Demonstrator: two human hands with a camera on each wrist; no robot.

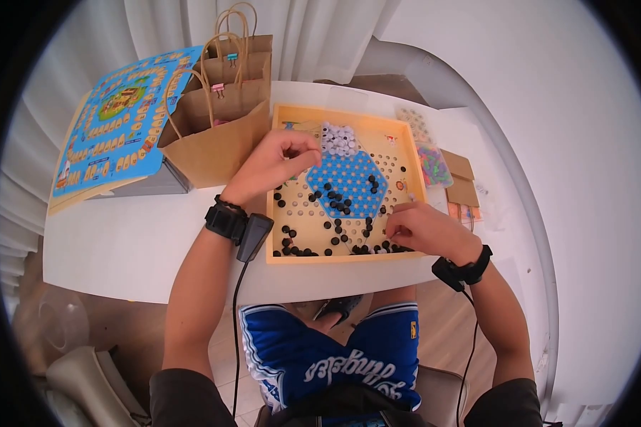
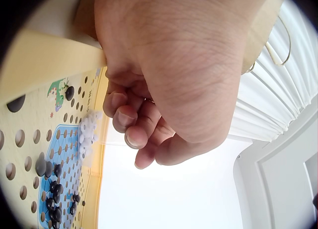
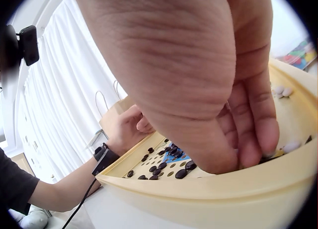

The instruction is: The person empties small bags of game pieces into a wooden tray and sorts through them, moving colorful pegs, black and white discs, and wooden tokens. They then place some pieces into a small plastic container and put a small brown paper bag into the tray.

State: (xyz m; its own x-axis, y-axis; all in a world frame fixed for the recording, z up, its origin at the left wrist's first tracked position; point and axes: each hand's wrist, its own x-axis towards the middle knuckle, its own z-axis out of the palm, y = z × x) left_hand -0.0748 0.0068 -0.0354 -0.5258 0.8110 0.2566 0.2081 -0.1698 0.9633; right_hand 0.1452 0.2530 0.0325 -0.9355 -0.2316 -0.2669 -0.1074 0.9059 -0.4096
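A wooden game board (image 1: 399, 128) with a raised rim, rows of holes and a blue hexagon (image 1: 345, 167) lies on the table. Over its left side hovers my left hand (image 1: 283, 162); its fingers are loosely curled, and nothing shows between them in the left wrist view. My right hand (image 1: 431, 231) reaches down inside the near right corner, thumb close to the fingers. The rim partly hides those fingertips (image 3: 268, 137), and I cannot tell whether they hold a piece. Black pieces (image 1: 303, 252) lie scattered along the near side. White pieces (image 1: 339, 139) are heaped at the far edge.
Brown paper bags (image 1: 214, 135) with clips stand at the left beside a blue printed game sheet (image 1: 117, 117). To the board's right lie a packet of coloured pieces (image 1: 432, 165) and a small brown paper bag (image 1: 460, 178). A curtain (image 1: 313, 43) hangs behind the table.
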